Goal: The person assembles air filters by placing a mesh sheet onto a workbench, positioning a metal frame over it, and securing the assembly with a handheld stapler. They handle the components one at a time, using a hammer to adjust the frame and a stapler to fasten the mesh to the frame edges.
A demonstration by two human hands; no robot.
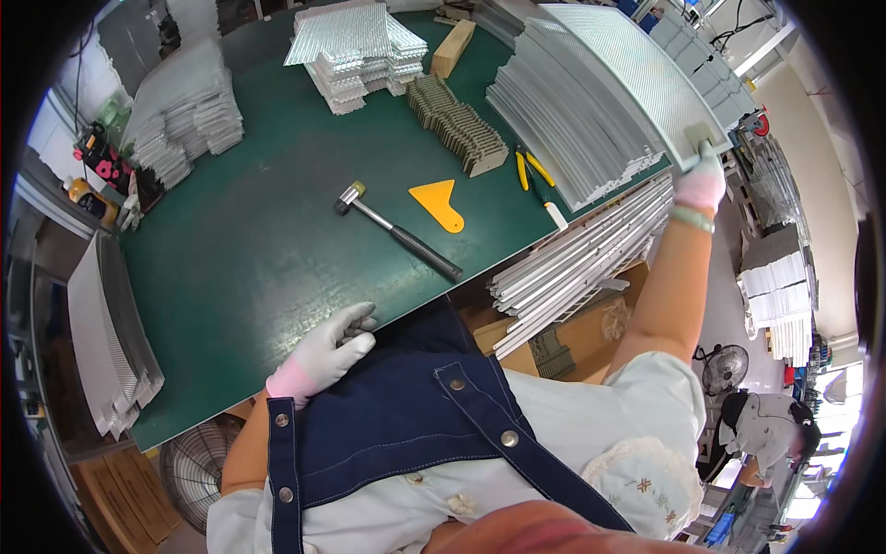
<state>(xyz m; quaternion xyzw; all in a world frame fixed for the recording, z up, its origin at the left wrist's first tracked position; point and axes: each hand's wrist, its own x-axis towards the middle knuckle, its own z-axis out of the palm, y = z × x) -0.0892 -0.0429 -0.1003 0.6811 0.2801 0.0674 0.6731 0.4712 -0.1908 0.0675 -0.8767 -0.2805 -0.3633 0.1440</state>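
My right hand (pixel 701 185), in a white glove with a pink cuff, reaches far out to the right. Its fingers close on the near corner of a silver framed mesh panel (pixel 637 69), which lies over a tall stack of thin silver panels (pixel 568 111). A small grey-green patch shows at the fingertips; what it is I cannot make out. My left hand (pixel 325 355), gloved likewise, hovers or rests at the table's front edge with fingers apart and nothing in them. Nearest to it on the green table (pixel 249 277) lies a mallet (pixel 397 231) with a black grip.
A yellow scraper (pixel 440 203), yellow-handled pliers (pixel 533 171), a row of grey-brown pieces (pixel 457 125) and a wooden block (pixel 452 48) lie on the table. Mesh stacks (pixel 355 55) stand behind. Metal strips (pixel 581 263) lie below right. Another person (pixel 766 429) works at far right.
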